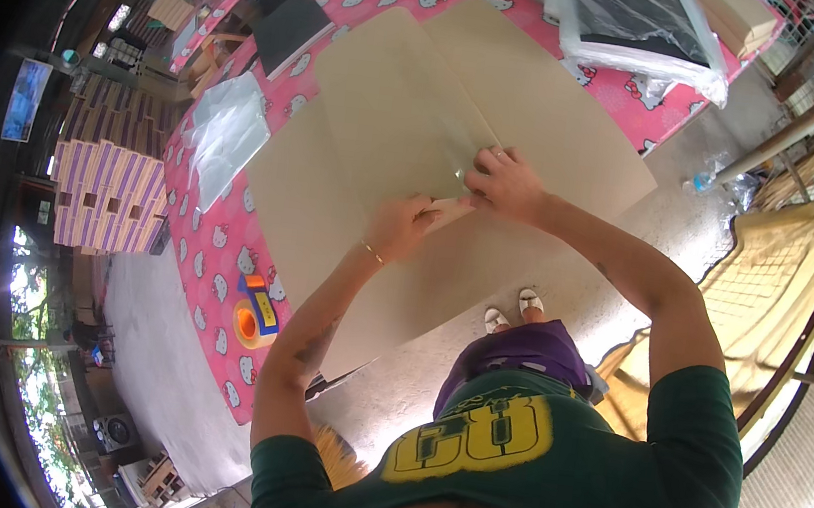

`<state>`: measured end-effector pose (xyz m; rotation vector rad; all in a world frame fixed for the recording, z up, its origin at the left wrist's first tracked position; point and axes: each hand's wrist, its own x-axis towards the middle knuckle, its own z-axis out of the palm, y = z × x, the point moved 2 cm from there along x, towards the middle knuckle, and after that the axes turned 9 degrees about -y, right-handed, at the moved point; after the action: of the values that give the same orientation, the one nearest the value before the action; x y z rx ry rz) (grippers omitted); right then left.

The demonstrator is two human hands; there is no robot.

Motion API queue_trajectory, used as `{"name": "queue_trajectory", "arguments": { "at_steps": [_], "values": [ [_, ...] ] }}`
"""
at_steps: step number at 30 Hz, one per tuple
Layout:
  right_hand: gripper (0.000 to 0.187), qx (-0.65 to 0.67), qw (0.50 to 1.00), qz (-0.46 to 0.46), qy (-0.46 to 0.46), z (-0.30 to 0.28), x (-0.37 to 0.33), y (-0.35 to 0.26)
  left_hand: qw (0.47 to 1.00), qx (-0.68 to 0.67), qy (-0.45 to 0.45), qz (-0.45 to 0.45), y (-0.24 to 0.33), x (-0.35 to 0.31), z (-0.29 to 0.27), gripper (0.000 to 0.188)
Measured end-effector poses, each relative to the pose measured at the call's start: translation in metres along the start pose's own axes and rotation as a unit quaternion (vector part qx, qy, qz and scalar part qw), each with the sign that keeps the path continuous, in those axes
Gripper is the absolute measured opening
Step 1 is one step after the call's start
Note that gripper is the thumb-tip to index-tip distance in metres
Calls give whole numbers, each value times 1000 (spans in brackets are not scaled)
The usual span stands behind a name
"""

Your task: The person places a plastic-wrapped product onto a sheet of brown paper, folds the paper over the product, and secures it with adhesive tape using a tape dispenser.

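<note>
A large flat brown cardboard box lies across the table in front of me, its long flaps meeting along a seam. A shiny clear strip, which looks like tape, runs by that seam. At the box's near side, my left hand pinches the edge of a small folded cardboard flap. My right hand is just right of it, fingers curled over the same cardboard near the seam's lower end. What lies under the right fingers is hidden.
A pink patterned tablecloth covers the table. On it are a tape dispenser at left, clear plastic bags, a dark flat panel and a plastic-wrapped frame. Stacked boxes stand left; a yellow sheet lies right.
</note>
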<state>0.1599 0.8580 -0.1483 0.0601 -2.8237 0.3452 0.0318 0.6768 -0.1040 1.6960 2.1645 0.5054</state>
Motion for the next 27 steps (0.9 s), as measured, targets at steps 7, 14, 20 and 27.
{"name": "queue_trajectory", "arguments": {
  "at_steps": [7,14,20,27],
  "values": [
    [27,95,992,76,-36,4,10,-6,999,-24,22,-19,-8,13,-8,24],
    [32,106,974,158,-122,-13,19,-16,982,126,137,-35,-7,5,12,22],
    [59,222,902,359,88,13,-8,-59,973,39,184,-132,-19,-4,30,24],
    [78,348,803,435,212,50,-13,-69,964,-63,191,-171,-27,-13,21,27]
  ]
}}
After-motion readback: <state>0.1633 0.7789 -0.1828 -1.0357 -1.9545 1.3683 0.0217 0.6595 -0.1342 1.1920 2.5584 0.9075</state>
